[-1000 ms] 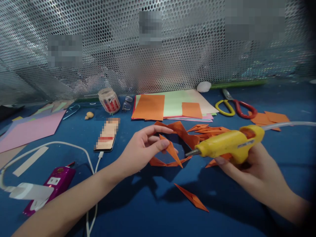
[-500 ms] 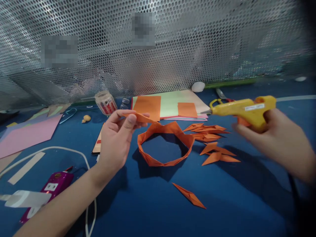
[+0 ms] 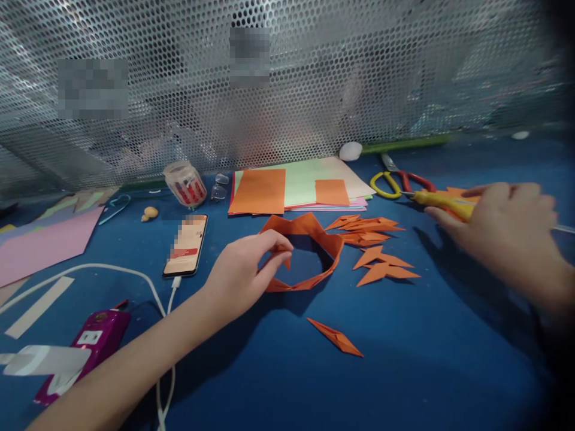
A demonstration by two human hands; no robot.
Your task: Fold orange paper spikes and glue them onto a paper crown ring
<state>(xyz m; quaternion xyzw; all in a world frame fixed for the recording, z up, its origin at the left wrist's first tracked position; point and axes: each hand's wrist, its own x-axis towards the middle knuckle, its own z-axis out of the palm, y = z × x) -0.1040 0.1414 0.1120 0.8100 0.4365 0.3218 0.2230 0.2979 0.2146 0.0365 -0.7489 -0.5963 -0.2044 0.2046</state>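
Observation:
The ring of folded orange paper (image 3: pixel 333 246) stands on the blue table in front of me. My left hand (image 3: pixel 247 263) covers its left side, finger and thumb pinched on a folded orange paper piece (image 3: pixel 287 261); most of that piece is hidden. At the right, my right hand (image 3: pixel 505 224) is closed over a yellow glue gun (image 3: pixel 442 202), which lies low at the table with its nozzle towards the scissors. Several folded orange pieces (image 3: pixel 371 225) lie right of the ring. A single slim folded piece (image 3: pixel 336 338) rests nearer to me.
Behind the ring lie stacked coloured papers (image 3: pixel 305 185), a jar (image 3: pixel 185 184) and scissors (image 3: pixel 417 182). A phone (image 3: pixel 187 245) with a white cable (image 3: pixel 148 276) and a purple power strip (image 3: pixel 105 335) occupy the left. A perforated metal panel (image 3: pixel 314 78) closes off the back.
My left hand has come down and right to the ring with the orange piece. My right hand has lowered the glue gun to the table, its nozzle now by the scissors.

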